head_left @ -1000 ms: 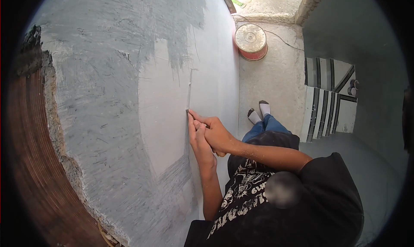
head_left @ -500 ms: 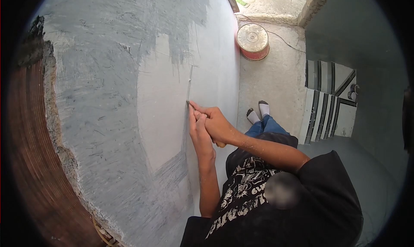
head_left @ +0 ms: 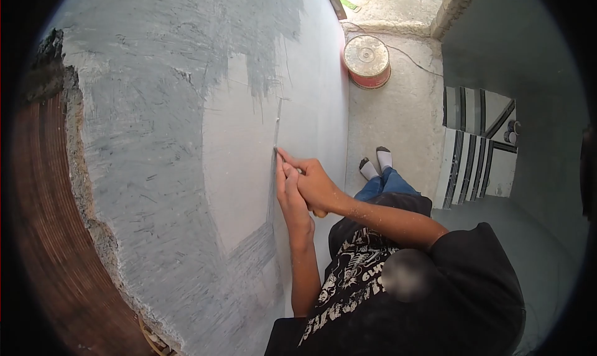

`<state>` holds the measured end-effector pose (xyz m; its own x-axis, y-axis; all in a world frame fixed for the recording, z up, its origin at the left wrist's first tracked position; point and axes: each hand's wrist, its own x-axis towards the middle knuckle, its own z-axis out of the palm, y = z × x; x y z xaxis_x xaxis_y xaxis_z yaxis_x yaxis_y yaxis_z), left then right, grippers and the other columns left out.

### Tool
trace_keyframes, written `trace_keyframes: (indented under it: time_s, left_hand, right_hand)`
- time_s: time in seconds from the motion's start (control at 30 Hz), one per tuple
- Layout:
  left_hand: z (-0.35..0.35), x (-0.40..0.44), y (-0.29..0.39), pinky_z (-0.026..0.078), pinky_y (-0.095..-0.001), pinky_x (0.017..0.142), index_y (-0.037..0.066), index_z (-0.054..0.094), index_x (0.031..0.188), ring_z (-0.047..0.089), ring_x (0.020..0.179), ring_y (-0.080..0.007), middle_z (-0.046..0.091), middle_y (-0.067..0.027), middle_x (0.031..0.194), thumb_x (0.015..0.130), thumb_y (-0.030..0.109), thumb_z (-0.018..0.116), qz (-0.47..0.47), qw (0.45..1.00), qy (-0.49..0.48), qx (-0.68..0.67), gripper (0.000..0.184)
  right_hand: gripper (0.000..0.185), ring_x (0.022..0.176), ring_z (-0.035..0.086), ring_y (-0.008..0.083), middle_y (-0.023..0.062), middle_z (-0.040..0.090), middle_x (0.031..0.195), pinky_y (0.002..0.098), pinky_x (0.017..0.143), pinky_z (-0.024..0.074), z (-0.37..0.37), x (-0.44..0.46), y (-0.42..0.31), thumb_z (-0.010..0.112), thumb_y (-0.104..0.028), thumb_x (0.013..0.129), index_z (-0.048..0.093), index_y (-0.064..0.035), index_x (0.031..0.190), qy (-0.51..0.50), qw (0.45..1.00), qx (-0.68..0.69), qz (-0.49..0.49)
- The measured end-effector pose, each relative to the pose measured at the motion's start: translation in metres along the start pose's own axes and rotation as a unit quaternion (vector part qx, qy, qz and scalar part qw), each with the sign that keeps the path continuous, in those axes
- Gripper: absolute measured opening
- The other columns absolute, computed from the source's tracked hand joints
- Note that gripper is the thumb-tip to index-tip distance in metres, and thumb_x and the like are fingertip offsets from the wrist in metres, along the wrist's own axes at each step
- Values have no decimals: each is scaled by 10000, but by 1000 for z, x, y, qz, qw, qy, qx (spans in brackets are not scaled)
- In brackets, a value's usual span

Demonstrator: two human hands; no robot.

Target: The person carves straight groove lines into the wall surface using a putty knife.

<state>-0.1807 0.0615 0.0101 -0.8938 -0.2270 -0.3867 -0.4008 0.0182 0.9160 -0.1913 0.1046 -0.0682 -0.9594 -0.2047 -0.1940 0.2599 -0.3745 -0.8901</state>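
A dark, narrow groove (head_left: 278, 121) runs down the pale patch of the wall (head_left: 236, 163). At its lower part, the tip of a thin tool (head_left: 275, 149) touches the wall. My right hand (head_left: 317, 187) is closed around this tool, and a yellowish handle end (head_left: 319, 213) shows beneath the palm. Pressed against the right hand's fingers is my left hand (head_left: 293, 197), its fingers together near the tip. Most of the tool is hidden by both hands.
Grey, scratched coating (head_left: 149, 126) surrounds the pale patch. A round reddish bucket with a dusty lid (head_left: 367, 56) stands on the floor by the wall. A cable (head_left: 407, 56) crosses the floor. Striped stairs (head_left: 469, 163) lie to the right, and rough brickwork (head_left: 50, 219) to the left.
Both hands and the tool tip have moved a little up along the groove. The grip looks the same, and the camera view has shifted slightly.
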Motion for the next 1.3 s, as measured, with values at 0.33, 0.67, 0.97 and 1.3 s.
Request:
trace_keyframes:
  time_s: [0.33, 0.67, 0.97, 1.3]
  left_hand:
    - [3, 6, -1, 386, -364, 1140, -46, 237, 1610, 443, 1416, -306, 365, -245, 1591, 1030, 243, 445, 9, 1000, 9, 25, 680]
    - [0, 6, -1, 310, -382, 1194, -66, 207, 1608, 359, 1488, -295, 344, -246, 1611, 1034, 241, 429, 10, 999, -8, 41, 688]
    - [1, 15, 2, 321, -379, 1185, -73, 203, 1606, 371, 1477, -301, 362, -248, 1596, 1029, 246, 447, 9, 1000, -18, 22, 703]
    - [-2, 15, 2, 248, -400, 1231, -59, 192, 1613, 282, 1532, -318, 284, -257, 1641, 1033, 246, 442, 6, 999, -31, 0, 702]
  right_hand:
    - [474, 460, 437, 51, -27, 577, 678, 255, 400, 380, -15, 2, -50, 475, -255, 1096, 478, -107, 1546, -45, 987, 28, 152]
    - [478, 435, 441, 58, -23, 570, 655, 246, 379, 372, -20, 4, -60, 472, -275, 1101, 468, -112, 1551, -45, 983, 50, 170]
    - [492, 430, 440, 66, -19, 550, 637, 261, 370, 380, -18, 10, -50, 469, -253, 1075, 477, -106, 1545, -38, 989, 45, 139]
    - [543, 446, 399, 80, -32, 459, 580, 296, 394, 376, -17, 6, -67, 467, -238, 1036, 456, -62, 1549, -30, 985, 20, 169]
